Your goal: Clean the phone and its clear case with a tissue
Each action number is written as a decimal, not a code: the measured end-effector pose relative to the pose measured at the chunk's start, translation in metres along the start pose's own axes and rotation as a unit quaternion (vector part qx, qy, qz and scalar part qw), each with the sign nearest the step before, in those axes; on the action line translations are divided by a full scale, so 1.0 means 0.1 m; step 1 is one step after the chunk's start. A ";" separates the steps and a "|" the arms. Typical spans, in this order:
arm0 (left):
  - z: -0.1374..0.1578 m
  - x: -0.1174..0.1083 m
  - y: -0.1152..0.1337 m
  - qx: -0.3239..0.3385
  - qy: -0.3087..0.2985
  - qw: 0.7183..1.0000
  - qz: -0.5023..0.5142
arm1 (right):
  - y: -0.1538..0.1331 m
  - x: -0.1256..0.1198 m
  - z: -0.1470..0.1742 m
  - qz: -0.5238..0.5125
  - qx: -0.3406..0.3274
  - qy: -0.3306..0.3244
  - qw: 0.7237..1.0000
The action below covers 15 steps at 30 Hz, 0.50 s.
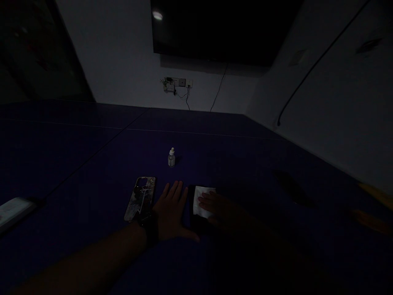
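My left hand (170,211) lies flat on the dark blue table (211,159) with its fingers spread and nothing in it. A dark band is round its wrist. Just left of it lies a patterned phone case (143,196) with a camera cutout, partly behind the wrist. My right hand (222,207) rests with its fingers flat on a white cloth (201,203), which looks like a folded wipe. Beneath the cloth is a dark, flat, rectangular object (192,192), mostly covered and too dim to name. The thumb of my left hand points towards its near edge.
A small dropper bottle (171,158) stands upright beyond my hands. At the left edge lies a white box-like thing (16,211). A dark flat object (291,188) lies to the right. A large screen (224,32) and sockets (178,82) are on the far wall. The light is very dim.
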<state>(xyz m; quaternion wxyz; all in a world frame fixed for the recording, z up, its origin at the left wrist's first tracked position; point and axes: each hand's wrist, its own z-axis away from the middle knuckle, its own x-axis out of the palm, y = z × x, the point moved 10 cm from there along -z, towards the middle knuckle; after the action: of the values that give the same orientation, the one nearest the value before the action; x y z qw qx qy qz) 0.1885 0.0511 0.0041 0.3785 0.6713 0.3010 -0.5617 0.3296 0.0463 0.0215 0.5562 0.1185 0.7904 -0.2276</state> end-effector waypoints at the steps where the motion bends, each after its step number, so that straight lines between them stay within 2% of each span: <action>1: 0.00 0.00 0.00 0.000 0.001 1.000 -0.002 | 0.04 -0.01 0.00 0.007 0.010 0.007 1.000; 5: -0.01 0.00 0.00 0.002 0.009 1.000 -0.004 | 0.13 -0.05 0.06 0.026 0.021 0.017 0.999; 9: 0.00 0.00 0.00 0.000 0.008 1.000 0.001 | -0.03 -0.04 0.04 -0.009 -0.017 0.007 1.000; 15: 0.00 0.01 -0.01 0.004 0.013 1.000 0.000 | 0.03 -0.07 -0.01 0.021 0.008 0.027 0.999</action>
<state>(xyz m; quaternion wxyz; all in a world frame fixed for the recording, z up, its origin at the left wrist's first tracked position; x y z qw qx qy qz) 0.1880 0.0512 0.0026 0.3720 0.6798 0.3039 -0.5542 0.3324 0.0497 0.0278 0.5384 0.1453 0.8006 -0.2193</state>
